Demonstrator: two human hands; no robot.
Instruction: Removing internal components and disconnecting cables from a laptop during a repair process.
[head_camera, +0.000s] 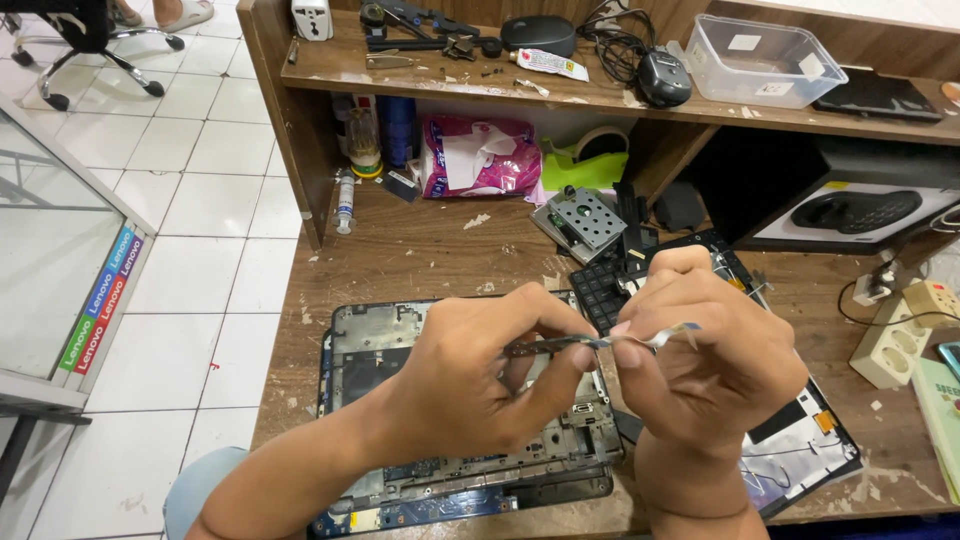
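Floor tiles (200, 200) take up the nine o'clock side, with a glass panel (50, 260) edged by a coloured strip at the far left. Moving right, the wooden workbench (420, 250) begins, scuffed and littered with scraps. At its twelve o'clock end a shelf (600, 95) carries a dark mouse (538, 35), a tangle of cables (615, 45) and a clear plastic tub (770, 60); under it sit a pink packet of wipes (478, 155) and a green tape dispenser (585, 165).

Down at six o'clock lies an opened laptop base (380, 360), its cover off and the inner frame and board showing. Above it the left hand (470, 385) is pinched shut, thumb and forefinger clamped on a thin dark strip (545, 347). Just to the right, the right hand (700, 360) is also closed, its fingertips gripping the pale flat ribbon cable (665, 335) that runs off the strip's end. So the small part is held up in the air between both hands, over the laptop, near the middle of the view.

Further right, a metal drive bracket (585, 218) and a keyboard (610, 285) lie at one o'clock, a screen panel (800, 450) at four o'clock, and a white power strip (900, 330) at three o'clock.

As for progress, the machine looks well stripped down: the keyboard, bracket and screen are already out. Strip and cable still look joined, and the board remains in the base.
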